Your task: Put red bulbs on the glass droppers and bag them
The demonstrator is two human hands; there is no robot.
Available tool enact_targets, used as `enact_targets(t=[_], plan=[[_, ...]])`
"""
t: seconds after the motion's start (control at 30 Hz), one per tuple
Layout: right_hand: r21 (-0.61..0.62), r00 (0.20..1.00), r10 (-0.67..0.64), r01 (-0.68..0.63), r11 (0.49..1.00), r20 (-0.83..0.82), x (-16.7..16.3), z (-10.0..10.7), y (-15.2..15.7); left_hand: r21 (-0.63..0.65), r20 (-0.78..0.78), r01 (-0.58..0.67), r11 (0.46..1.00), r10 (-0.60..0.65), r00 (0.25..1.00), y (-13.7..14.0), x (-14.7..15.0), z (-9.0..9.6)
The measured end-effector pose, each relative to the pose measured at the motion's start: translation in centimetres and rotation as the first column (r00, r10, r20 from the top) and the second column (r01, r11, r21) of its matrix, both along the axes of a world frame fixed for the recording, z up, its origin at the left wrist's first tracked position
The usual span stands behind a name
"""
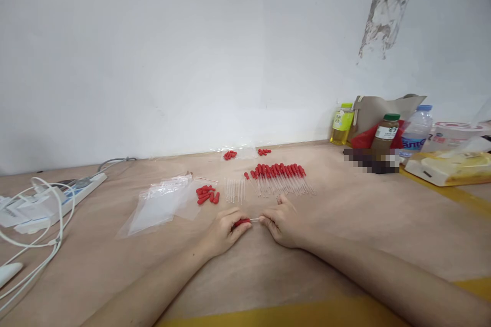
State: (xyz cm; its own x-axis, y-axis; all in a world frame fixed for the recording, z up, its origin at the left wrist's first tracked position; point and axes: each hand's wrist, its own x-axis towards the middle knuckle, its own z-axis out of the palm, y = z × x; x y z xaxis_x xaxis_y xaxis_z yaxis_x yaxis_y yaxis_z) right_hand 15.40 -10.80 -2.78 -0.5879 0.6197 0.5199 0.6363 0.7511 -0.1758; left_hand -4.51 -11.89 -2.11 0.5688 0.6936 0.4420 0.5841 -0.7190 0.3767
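Between thumb and fingers, my left hand (225, 230) grips a red rubber bulb (242, 222). A thin clear glass dropper tube (254, 219) runs from the bulb's end into the pinch of my right hand (282, 222). Just beyond my hands lies a row of droppers with red bulbs (278, 171), their tubes pointing toward me. Left of that row, several bare glass tubes (235, 190) lie side by side. A loose pile of red bulbs (207, 194) sits further left.
Clear plastic bags (159, 204) lie left of the bulbs. Bagged red bulbs (230, 155) and tubes rest near the wall. A power strip (82, 196) with white cables (57, 235) is at far left. Bottles (386, 133) and a tissue pack (448, 167) stand at right.
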Motion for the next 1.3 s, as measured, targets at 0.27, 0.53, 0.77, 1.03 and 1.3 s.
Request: enact_targets(t=[0.27,0.53,0.77,1.03,1.3], plan=[[-0.110,0.998,0.009,-0.001,0.994,0.068,-0.5,0.0,0.3,0.051,-0.001,0.031,0.998,-0.031,1.000,0.1,0.1,-0.3],[0.045,0.982,0.022,-0.031,0.999,0.188,0.7,2.3,-0.4,0.094,0.104,0.030,0.995,-0.040,0.994,0.3,0.1,0.0],[-0.248,0.983,-0.182,0.180,0.952,0.013,2.1,1.8,0.9,-0.086,0.108,-0.199,0.976,0.208,0.972,0.5,-0.7,0.2],[-0.379,0.871,-0.481,0.414,0.828,-0.100,-0.3,2.6,5.5,-0.084,0.013,-0.133,0.988,0.134,0.991,0.7,-0.7,0.0],[-0.344,0.736,-0.677,0.640,0.687,0.017,-5.2,2.1,8.6,-0.095,0.013,-0.112,0.989,0.114,0.993,0.7,-0.9,0.1]])
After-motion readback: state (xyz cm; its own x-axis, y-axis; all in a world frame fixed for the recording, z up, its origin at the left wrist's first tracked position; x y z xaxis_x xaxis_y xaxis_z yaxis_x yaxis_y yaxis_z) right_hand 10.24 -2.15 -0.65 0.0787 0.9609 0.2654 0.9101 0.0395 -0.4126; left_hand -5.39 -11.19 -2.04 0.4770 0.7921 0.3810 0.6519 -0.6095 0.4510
